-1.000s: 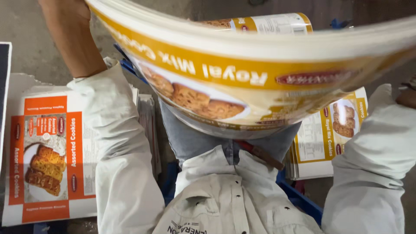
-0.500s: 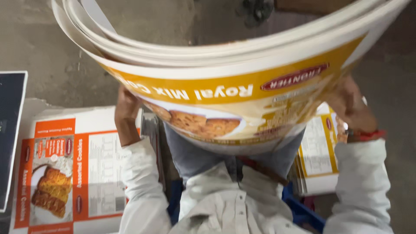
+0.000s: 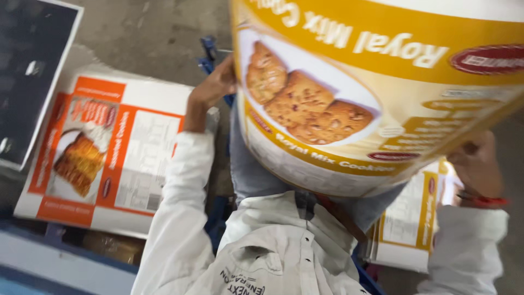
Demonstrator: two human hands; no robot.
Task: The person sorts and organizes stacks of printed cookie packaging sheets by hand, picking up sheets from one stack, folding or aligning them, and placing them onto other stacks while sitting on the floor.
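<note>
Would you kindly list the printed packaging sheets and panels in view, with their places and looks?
Yellow printed sheets: curved stack with a cookie picture, held up between left hand and right hand.
Orange-and-white sheets: flat stack at left, biscuit picture.
Yellow-and-white sheets: flat stack, lower right, partly hidden.
Dark panel: upper left, white-edged, blurred.

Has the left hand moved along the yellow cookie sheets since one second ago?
Yes. The left hand was raised above the bent yellow sheets; now it grips their left edge, lower, level with the orange stack.
</note>
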